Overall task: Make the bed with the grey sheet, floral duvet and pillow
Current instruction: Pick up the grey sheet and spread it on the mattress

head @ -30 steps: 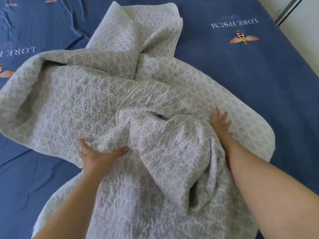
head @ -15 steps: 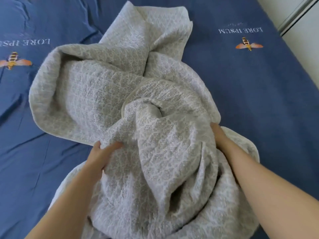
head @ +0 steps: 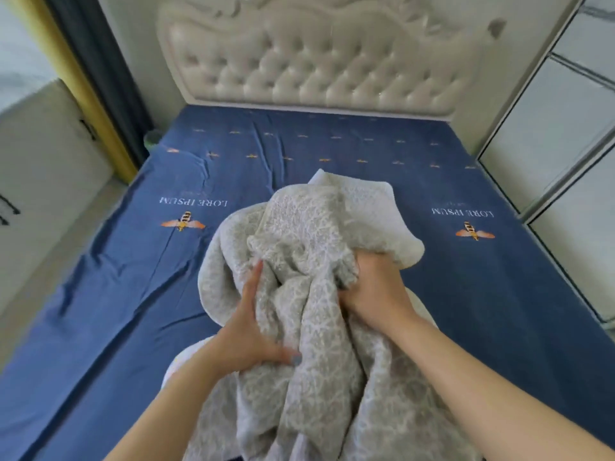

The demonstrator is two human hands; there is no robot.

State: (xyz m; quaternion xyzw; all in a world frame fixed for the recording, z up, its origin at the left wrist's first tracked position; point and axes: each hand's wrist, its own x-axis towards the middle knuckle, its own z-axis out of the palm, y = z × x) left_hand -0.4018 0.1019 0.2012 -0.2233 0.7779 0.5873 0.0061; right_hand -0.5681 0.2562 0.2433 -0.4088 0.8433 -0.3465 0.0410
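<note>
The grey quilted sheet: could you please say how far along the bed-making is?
Done: the blue bee-print cover lies spread flat. In hand: left hand and right hand grip the bunched grey quilted sheet. Remaining: spreading it; floral duvet and pillow are out of view.

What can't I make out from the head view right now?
Head view: right hand has its fingertips buried in the grey sheet folds.
Whether the left hand grips or only presses: fabric hides its palm side.
Near end of the grey sheet: cut off by the bottom edge.
The small prints by the headboard: too small, blurred.
</note>
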